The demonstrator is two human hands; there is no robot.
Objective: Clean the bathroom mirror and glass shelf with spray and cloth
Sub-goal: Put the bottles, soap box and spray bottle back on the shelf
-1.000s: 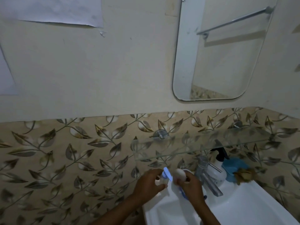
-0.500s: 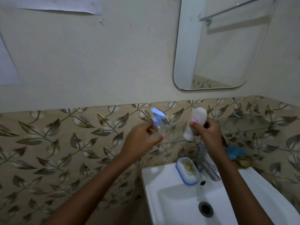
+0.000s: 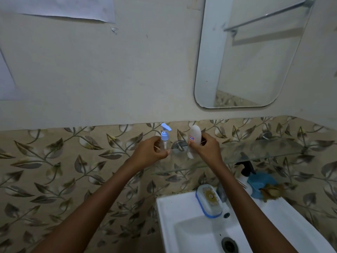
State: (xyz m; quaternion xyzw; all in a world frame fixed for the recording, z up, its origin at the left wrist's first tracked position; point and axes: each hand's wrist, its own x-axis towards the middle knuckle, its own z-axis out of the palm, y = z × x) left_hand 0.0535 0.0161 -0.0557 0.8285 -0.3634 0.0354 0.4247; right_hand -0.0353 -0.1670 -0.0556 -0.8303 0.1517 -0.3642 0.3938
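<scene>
My left hand (image 3: pixel 149 150) grips a small clear pump bottle (image 3: pixel 165 138) with a light blue top, held upright at the left end of the glass shelf (image 3: pixel 264 152). A white bottle (image 3: pixel 194 138) with a small red-edged label sits in my right hand (image 3: pixel 206 147), just right of the shelf's metal bracket (image 3: pixel 177 146). Whether either bottle rests on the glass I cannot tell. The rounded mirror (image 3: pixel 255 52) hangs on the wall above and to the right. A blue cloth (image 3: pixel 259 183) lies at the back of the sink, under the shelf.
A white sink (image 3: pixel 167 225) sits below, with a blue-rimmed soap dish (image 3: pixel 208 200), a metal tap (image 3: pixel 221 193) and a black-topped pump bottle (image 3: pixel 246 168). A brown scrubber (image 3: pixel 271 191) lies on the blue cloth. Papers (image 3: pixel 69 8) are stuck on the upper wall.
Both hands rose from the sink's back edge with the two bottles up to shelf height. In the last half second they steadied and the bottles came upright.
</scene>
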